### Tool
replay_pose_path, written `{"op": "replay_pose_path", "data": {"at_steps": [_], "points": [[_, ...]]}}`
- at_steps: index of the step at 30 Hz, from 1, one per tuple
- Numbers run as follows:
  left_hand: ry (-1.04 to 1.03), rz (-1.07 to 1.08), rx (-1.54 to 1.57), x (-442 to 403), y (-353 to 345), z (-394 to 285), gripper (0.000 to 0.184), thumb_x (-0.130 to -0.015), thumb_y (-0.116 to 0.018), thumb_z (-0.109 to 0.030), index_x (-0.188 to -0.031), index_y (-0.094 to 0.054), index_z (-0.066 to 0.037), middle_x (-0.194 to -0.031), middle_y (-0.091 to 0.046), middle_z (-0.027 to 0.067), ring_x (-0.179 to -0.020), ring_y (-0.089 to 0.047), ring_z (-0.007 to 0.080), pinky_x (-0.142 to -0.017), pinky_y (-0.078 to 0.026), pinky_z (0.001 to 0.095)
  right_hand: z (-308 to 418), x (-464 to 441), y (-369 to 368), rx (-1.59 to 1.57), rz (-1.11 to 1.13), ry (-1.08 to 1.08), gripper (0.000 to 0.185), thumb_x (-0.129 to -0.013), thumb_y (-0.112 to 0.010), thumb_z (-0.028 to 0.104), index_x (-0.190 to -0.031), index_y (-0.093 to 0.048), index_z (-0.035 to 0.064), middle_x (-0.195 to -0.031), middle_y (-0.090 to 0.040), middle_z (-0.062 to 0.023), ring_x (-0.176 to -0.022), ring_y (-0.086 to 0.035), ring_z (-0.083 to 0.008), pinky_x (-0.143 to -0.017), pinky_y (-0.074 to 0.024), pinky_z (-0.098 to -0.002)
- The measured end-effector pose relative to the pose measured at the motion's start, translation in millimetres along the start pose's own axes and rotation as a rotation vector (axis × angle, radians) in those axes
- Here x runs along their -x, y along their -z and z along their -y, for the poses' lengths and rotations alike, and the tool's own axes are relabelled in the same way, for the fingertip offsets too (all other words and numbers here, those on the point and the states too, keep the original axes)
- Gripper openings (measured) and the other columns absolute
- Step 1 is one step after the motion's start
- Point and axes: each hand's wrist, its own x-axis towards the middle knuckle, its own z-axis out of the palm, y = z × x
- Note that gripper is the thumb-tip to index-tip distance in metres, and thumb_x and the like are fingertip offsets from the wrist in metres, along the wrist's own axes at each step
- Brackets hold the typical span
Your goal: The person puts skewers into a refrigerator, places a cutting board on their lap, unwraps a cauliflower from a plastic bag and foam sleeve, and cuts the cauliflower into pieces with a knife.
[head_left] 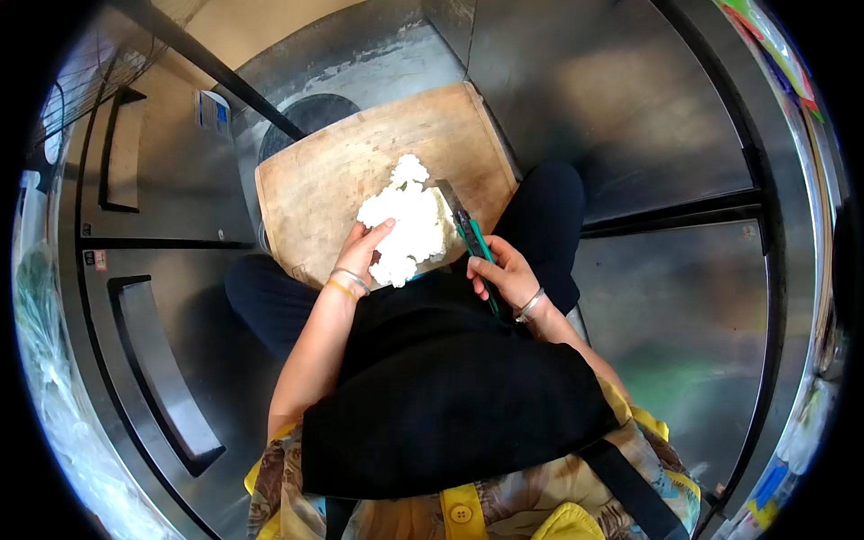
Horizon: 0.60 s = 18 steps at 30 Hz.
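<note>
Green-handled tool (470, 236) points forward, slanting left.

Steel doors (202, 310) with black-edged handles (168, 369) stand at left, a black pole (216, 70) slanting nearby.

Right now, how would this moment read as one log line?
left hand: holding cauliflower | right hand: holding green-handled tool | wooden board: behind cauliflower in view
</note>
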Motion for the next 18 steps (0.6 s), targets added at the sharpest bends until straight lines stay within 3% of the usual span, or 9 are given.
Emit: {"op": "replay_pose_path", "data": {"at_steps": [3, 6, 10, 12, 13, 15, 16, 17, 18], "points": [[0.003, 0.023, -0.087, 4, -7, -4, 0.077, -0.075, -0.072, -0.036, -0.132, -0.033, -0.002, -0.126, -0.048, 0.0134, -0.119, -0.042, 0.0234, -0.100, -0.031, 0.0371, -3, -3, 3, -0.010, 0.006, 0.023, 0.023, -0.089, -0.055, 0.009, -0.109, -0.046, 0.0019, -0.075, -0.055, -0.0061, -0.056, -0.053, -0.0110, -0.049, -0.0433, -0.0227], [-0.009, -0.001, -0.011, 15, -19, -18, 0.078, -0.074, -0.071, -0.031, -0.134, -0.030, -0.001, -0.123, -0.048, 0.0157, -0.114, -0.048, 0.0246, -0.090, -0.045, 0.0340, -4, -4, 4, -0.065, -0.022, 0.046, 0.021, -0.089, -0.054, 0.008, -0.107, -0.045, 0.0008, -0.076, -0.056, -0.0067, -0.057, -0.053, -0.0115, -0.050, -0.0426, -0.0234], [-0.032, 0.038, 0.024, 1, -1, -11, 0.075, -0.073, -0.073, -0.023, -0.132, -0.032, 0.001, -0.123, -0.048, 0.0156, -0.112, -0.050, 0.0242, -0.088, -0.046, 0.0333, -2, -4, 3, -0.071, -0.056, 0.033, 0.022, -0.089, -0.055, 0.008, -0.107, -0.045, 0.0007, -0.077, -0.056, -0.0067, -0.058, -0.053, -0.0114, -0.050, -0.0427, -0.0231], [-0.299, 0.104, -0.033, 0, 3, -14, 0.070, -0.070, -0.075, -0.013, -0.129, -0.039, -0.002, -0.122, -0.047, 0.0147, -0.113, -0.049, 0.0239, -0.091, -0.045, 0.0339, -4, -5, 4, -0.066, -0.060, 0.022, 0.023, -0.088, -0.055, 0.008, -0.108, -0.044, 0.0008, -0.077, -0.056, -0.0067, -0.059, -0.053, -0.0113, -0.051, -0.0430, -0.0230], [-0.300, 0.106, -0.030, 2, 6, -19, 0.070, -0.070, -0.075, -0.013, -0.129, -0.039, -0.002, -0.122, -0.047, 0.0147, -0.113, -0.049, 0.0239, -0.091, -0.045, 0.0339, -3, -5, 3, -0.062, -0.061, 0.024, 0.023, -0.088, -0.055, 0.008, -0.108, -0.044, 0.0008, -0.077, -0.056, -0.0067, -0.059, -0.053, -0.0113, -0.051, -0.0430, -0.0230], [-0.740, -0.034, -0.498, 15, 11, -38, 0.065, -0.064, -0.074, -0.004, -0.124, -0.048, -0.007, -0.121, -0.044, 0.0143, -0.111, -0.049, 0.0257, -0.092, -0.044, 0.0353, 0, -4, 1, -0.042, -0.074, 0.027, 0.023, -0.088, -0.054, 0.007, -0.108, -0.044, 0.0006, -0.077, -0.056, -0.0067, -0.059, -0.054, -0.0112, -0.051, -0.0432, -0.0231], [-0.926, -0.215, -0.844, 34, 3, -56, 0.066, -0.060, -0.073, -0.003, -0.122, -0.052, -0.013, -0.120, -0.042, 0.0142, -0.108, -0.048, 0.0287, -0.091, -0.043, 0.0366, -1, -5, 1, -0.043, -0.081, 0.025, 0.024, -0.088, -0.054, 0.007, -0.109, -0.044, 0.0005, -0.078, -0.056, -0.0067, -0.059, -0.054, -0.0113, -0.051, -0.0433, -0.0233], [-0.934, -0.222, -0.841, 46, 0, -69, 0.066, -0.060, -0.073, -0.003, -0.122, -0.052, -0.013, -0.120, -0.042, 0.0142, -0.108, -0.048, 0.0287, -0.091, -0.043, 0.0366, -2, -6, 0, -0.037, -0.075, 0.031, 0.024, -0.088, -0.054, 0.007, -0.109, -0.044, 0.0005, -0.078, -0.056, -0.0067, -0.059, -0.054, -0.0113, -0.051, -0.0433, -0.0233], [-1.019, -0.275, -1.040, 55, -2, -78, 0.068, -0.059, -0.073, -0.003, -0.122, -0.052, -0.014, -0.121, -0.041, 0.0143, -0.107, -0.048, 0.0299, -0.090, -0.043, 0.0370, -2, -7, 0, -0.041, -0.076, 0.024, 0.024, -0.088, -0.054, 0.007, -0.109, -0.044, 0.0004, -0.078, -0.056, -0.0067, -0.059, -0.054, -0.0114, -0.051, -0.0434, -0.0235]]}}
